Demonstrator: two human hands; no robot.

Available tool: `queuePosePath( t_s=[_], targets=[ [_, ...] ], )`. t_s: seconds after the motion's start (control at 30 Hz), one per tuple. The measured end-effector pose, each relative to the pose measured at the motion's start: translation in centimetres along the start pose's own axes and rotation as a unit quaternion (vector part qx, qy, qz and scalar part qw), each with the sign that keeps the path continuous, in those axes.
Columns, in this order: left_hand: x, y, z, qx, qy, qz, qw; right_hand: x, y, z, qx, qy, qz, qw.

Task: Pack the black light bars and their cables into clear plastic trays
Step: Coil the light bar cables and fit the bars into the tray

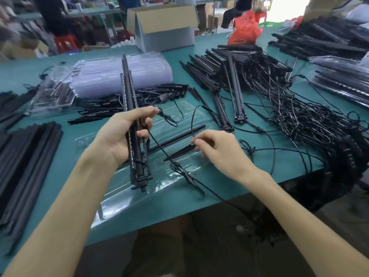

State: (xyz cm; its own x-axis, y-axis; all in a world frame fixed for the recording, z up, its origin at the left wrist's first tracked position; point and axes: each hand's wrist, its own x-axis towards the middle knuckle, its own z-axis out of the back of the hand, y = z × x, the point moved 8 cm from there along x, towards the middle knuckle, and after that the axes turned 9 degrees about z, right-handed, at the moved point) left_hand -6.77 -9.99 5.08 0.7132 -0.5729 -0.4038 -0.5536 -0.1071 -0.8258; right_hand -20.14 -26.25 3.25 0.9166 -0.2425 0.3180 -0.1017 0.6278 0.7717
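My left hand (pixel 123 134) grips a set of black light bars (pixel 127 86) that points away from me, tilted above a clear plastic tray (pixel 127 188) lying on the green table. Their thin black cable (pixel 179 170) hangs from the set and trails over the tray. My right hand (pixel 217 148) pinches the end of a short black spike (pixel 179 153) that lies on the tray. A long black bar (pixel 179 136) rests across the tray behind it.
A stack of clear trays (pixel 123 72) stands behind. Loose black spikes (pixel 111 108) lie before it. A heap of light bars (pixel 229 64) with tangled cables (pixel 299 120) fills the right. Black strips (pixel 26 156) lie at left. A cardboard box (pixel 163 27) stands at back.
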Motion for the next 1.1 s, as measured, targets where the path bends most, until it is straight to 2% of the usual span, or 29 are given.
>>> queuePosePath(
  t_s=[0.13,0.23,0.33,0.53,0.63,0.73,0.83,1.0,1.1],
  targets=[
    [0.3,1.9,2.0,0.107,-0.013,0.026,0.994,0.7,-1.5,0.8,-0.050,0.004,-0.017,0.999],
    [1.0,3.5,3.8,0.080,-0.016,0.065,0.995,0.1,-1.7,1.5,-0.105,0.020,-0.017,0.994],
    [1.7,3.9,4.9,0.042,0.003,0.089,0.995,-0.9,-0.7,0.1,-0.128,0.070,0.018,0.989],
    [2.5,1.3,6.4,0.125,-0.031,0.040,0.991,-1.4,2.0,-4.3,-0.111,0.074,0.049,0.990],
    [2.9,0.9,7.2,0.139,-0.039,0.045,0.989,-0.9,3.2,-6.3,-0.096,0.094,0.062,0.989],
    [3.1,1.5,7.8,0.111,-0.013,0.072,0.991,0.3,3.3,-5.3,-0.046,0.071,0.045,0.995],
    [3.2,1.7,8.0,0.095,0.013,0.064,0.993,1.1,2.6,-3.5,-0.091,0.035,0.034,0.995],
    [3.2,1.7,8.3,0.106,0.006,0.031,0.994,1.9,0.2,-2.0,-0.098,0.010,-0.014,0.995],
    [3.1,1.6,8.5,0.101,0.003,0.022,0.995,2.8,-0.8,-1.0,-0.143,-0.016,-0.019,0.989]
  ],
)
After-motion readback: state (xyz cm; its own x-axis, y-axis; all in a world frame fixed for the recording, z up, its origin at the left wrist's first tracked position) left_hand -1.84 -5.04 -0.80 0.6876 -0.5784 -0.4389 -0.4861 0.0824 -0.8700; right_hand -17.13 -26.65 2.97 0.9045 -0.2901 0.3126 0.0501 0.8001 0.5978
